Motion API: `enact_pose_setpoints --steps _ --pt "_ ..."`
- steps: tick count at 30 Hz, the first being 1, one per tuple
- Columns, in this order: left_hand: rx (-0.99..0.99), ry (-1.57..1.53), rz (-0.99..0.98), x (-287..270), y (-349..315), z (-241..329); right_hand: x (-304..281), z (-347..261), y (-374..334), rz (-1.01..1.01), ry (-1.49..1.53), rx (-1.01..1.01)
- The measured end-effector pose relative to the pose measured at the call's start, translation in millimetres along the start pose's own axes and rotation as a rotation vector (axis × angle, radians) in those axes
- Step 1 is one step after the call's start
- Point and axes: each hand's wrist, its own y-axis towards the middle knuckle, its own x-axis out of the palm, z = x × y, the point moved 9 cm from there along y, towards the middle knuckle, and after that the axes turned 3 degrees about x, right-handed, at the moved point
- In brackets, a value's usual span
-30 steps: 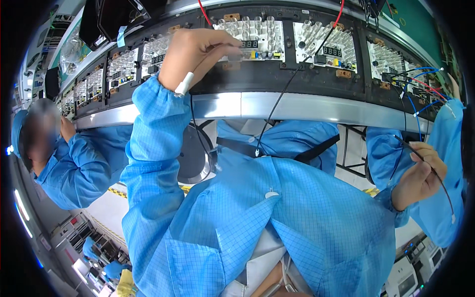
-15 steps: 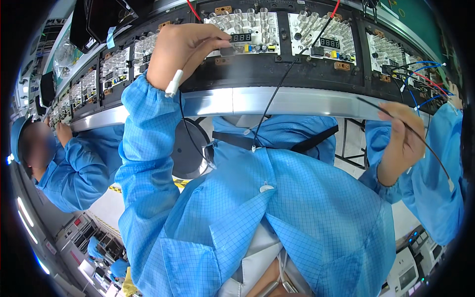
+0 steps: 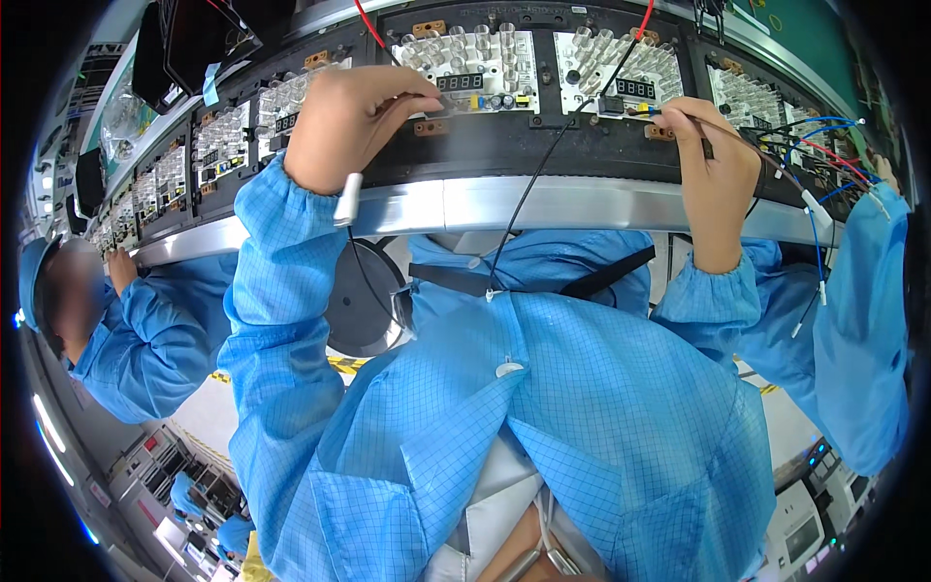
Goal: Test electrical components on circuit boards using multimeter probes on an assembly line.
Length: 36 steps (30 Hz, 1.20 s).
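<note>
My left hand (image 3: 351,118) reaches up to a white circuit board (image 3: 465,58) with a small digit display, its fingertips on the board's lower edge. A short white cylinder (image 3: 347,199) sticks out below the palm, held in that hand. My right hand (image 3: 713,160) is raised to the neighbouring board (image 3: 611,63) and pinches a thin black wire (image 3: 669,114) whose tip points at the board's lower right corner. Both arms are in blue grid-pattern sleeves.
A long black rack of similar boards (image 3: 218,141) curves along above a metal rail (image 3: 543,204). A black cable (image 3: 529,194) hangs from the boards. Red and blue wires (image 3: 824,145) bunch at the right. One co-worker (image 3: 126,320) stands at the left, another's blue sleeve (image 3: 863,320) at the right.
My right hand has risen from low at the right up to the board, bringing the thin wire with it. My left hand has stayed on its board.
</note>
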Motion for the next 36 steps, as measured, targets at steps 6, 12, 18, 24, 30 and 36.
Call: enact_pose_setpoints --steps 6,12,18,24,30,36 --pt "-0.072 -0.037 0.055 -7.6 -3.7 2.7 7.8 8.7 1.3 -0.017 -0.085 -0.016" --pt "-0.193 -0.129 0.089 -23.2 -19.9 5.7 7.4 20.3 0.6 0.009 -0.084 0.034" --pt "-0.264 -0.172 0.170 -27.9 -43.8 9.2 9.5 6.4 0.4 0.016 -0.167 -0.081" --pt "-0.223 -0.131 0.306 -38.1 -57.3 11.9 15.0 -7.9 1.0 0.029 -0.182 -0.148" --pt "-0.123 -0.045 0.358 -45.4 -69.6 26.2 7.1 -33.5 -2.4 0.008 -0.344 -0.212" --pt "-0.114 0.008 0.443 -24.3 -84.5 40.5 -21.3 -57.6 -23.0 -0.226 -0.448 -0.159"
